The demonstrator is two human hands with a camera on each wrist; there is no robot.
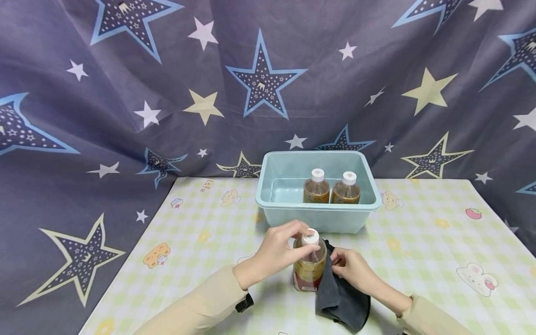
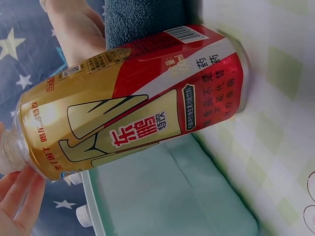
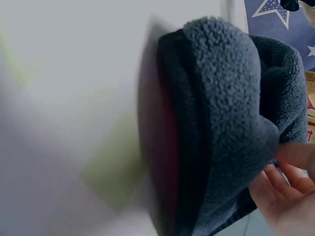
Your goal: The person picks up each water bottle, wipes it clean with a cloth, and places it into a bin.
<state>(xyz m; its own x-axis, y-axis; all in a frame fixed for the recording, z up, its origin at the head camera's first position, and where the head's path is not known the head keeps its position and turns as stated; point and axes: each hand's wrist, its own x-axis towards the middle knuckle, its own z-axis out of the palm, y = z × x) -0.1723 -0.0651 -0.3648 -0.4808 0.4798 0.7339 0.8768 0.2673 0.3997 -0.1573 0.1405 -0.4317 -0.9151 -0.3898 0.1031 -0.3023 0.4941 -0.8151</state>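
A plastic drink bottle [image 1: 309, 274] with a white cap and a gold and red label stands upright on the table. My left hand [image 1: 276, 251] holds it by the cap and neck, thumb and fingers on either side. My right hand [image 1: 353, 271] pinches a dark grey fleecy cloth [image 1: 345, 302] at the bottle's right side. The cloth hangs down from those fingers onto the table, folded over. In the left wrist view the bottle's label [image 2: 133, 108] faces the camera, with the cloth [image 2: 142, 22] behind it. Fluffy pile of the cloth [image 3: 226, 98] fills the right wrist view's middle.
Behind the bottle sits a light blue plastic bin [image 1: 310, 219]. Two similar white-capped bottles, one left [image 1: 316, 190] and one right [image 1: 346, 191], stand in its right part. A checkered cloth [image 1: 201, 260] covers the table, and a star-patterned curtain [image 1: 167, 130] hangs behind.
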